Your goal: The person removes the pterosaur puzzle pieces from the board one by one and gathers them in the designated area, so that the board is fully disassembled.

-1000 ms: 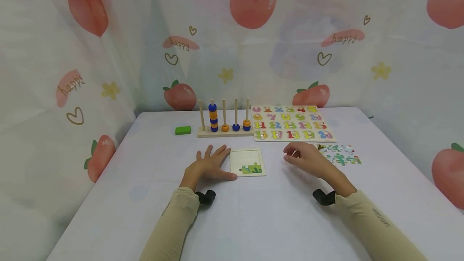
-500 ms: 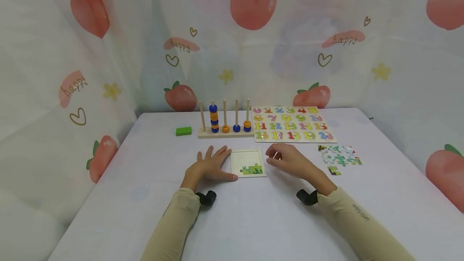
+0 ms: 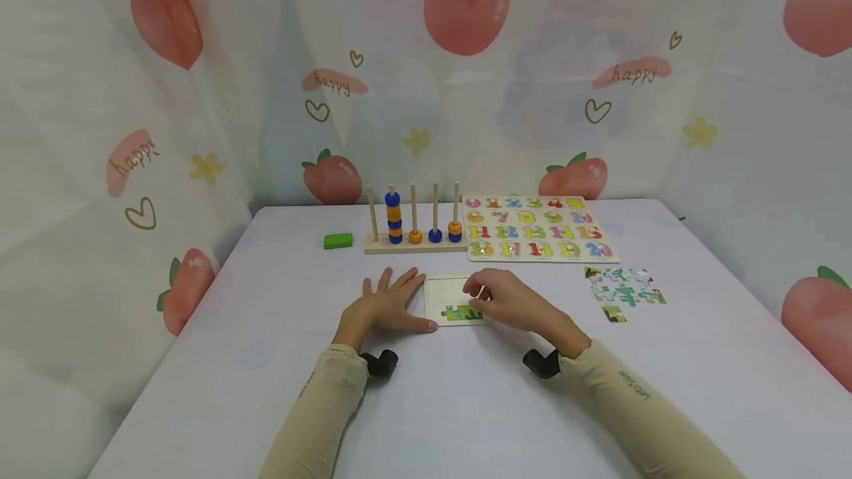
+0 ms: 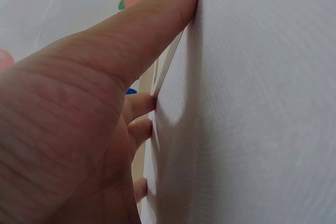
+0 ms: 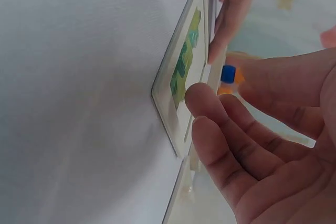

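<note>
My left hand (image 3: pixel 378 308) lies spread on the table. Its thumb and index fingertips touch the left edge of a small square puzzle tray (image 3: pixel 435 290); the left wrist view shows the thumb (image 4: pixel 152 24) along that edge. Joined green puzzle pieces (image 3: pixel 458 312) lie along the tray's near side. Over the tray's right part hovers my right hand (image 3: pixel 515 303), palm down, fingers loosely bent. In the right wrist view its fingertips (image 5: pixel 202 98) are close to the green pieces, and no piece shows between them.
Several loose jigsaw pieces (image 3: pixel 626 291) lie to the right, with one piece (image 3: pixel 614 314) nearer. Behind stand a peg stacker (image 3: pixel 416 248) with blue and orange beads, a number board (image 3: pixel 539 224) and a green block (image 3: pixel 338 241). A printed cloth (image 3: pixel 373 117) hangs at the back.
My right hand has moved left from beside the loose pieces to over the puzzle tray, uncovering the nearer loose piece. The left hand stays at the tray's edge.
</note>
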A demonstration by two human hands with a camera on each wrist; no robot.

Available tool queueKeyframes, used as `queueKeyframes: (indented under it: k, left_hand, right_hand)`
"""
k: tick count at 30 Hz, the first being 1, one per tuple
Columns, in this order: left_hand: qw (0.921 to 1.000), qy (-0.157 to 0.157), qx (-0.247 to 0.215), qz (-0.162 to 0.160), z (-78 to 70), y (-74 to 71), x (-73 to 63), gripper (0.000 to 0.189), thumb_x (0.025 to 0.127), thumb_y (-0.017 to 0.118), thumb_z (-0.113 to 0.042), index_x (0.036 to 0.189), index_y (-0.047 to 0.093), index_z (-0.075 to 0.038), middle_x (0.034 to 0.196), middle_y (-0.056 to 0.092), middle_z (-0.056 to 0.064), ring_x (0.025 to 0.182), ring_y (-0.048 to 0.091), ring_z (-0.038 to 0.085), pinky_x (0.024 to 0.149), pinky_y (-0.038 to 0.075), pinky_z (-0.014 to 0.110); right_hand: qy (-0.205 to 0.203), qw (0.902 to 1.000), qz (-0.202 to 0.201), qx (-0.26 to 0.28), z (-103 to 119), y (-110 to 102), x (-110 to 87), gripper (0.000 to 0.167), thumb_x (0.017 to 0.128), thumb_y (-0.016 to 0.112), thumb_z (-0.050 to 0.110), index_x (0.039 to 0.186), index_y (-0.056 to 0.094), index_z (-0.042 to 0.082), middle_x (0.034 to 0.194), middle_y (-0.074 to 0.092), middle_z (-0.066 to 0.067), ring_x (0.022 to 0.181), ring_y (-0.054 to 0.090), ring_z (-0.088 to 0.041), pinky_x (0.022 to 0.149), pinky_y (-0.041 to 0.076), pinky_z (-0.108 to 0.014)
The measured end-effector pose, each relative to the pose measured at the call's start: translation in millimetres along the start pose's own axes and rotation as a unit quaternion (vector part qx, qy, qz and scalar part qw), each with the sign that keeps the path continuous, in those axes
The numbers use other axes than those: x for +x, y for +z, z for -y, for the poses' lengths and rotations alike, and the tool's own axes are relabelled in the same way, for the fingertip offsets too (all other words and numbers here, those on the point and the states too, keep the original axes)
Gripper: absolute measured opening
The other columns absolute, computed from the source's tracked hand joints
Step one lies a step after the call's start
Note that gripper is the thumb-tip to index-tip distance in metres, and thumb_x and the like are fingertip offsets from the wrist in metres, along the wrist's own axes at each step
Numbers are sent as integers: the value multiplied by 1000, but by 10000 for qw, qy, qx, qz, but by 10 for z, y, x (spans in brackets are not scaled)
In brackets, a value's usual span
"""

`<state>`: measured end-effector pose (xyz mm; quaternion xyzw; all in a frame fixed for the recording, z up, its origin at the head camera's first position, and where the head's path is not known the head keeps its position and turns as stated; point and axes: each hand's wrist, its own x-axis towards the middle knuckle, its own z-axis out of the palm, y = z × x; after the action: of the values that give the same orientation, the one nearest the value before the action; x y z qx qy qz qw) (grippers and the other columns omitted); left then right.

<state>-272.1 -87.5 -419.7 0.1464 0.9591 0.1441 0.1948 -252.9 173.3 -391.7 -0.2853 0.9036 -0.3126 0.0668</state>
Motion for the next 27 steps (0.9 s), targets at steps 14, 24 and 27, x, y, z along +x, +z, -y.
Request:
queueKeyframes:
  k: [14,24,27]
  left_hand:
    - [10000,8,-6,14,10,-16,-11,107,88,73,-73,172,26,-26,180,13,-2,163,-3,42,123,-4,73]
    - [10000,17,-34,79,29,11,42,107,89,73,-73,173,24,-27,180,10,-3,163,-6,41,123,-7,73]
    - [10000,11,-19,77,29,23,56,107,89,73,-72,173,24,-27,180,10,-3,163,-6,41,123,-7,72]
  right_hand:
    - [-340,9982,296,-386,77,73,143,17,94,70,-5,111,75,-5,96,70,-6,87,60,-16,83,57,-35]
    - [-84,9970,496,-582,88,138,203,13,91,74,-2,103,78,-3,94,65,-5,84,57,-15,80,55,-33]
    - [-40,9968,485,-632,83,162,203,12,91,74,-2,102,78,-3,95,64,-5,84,58,-16,80,56,-33]
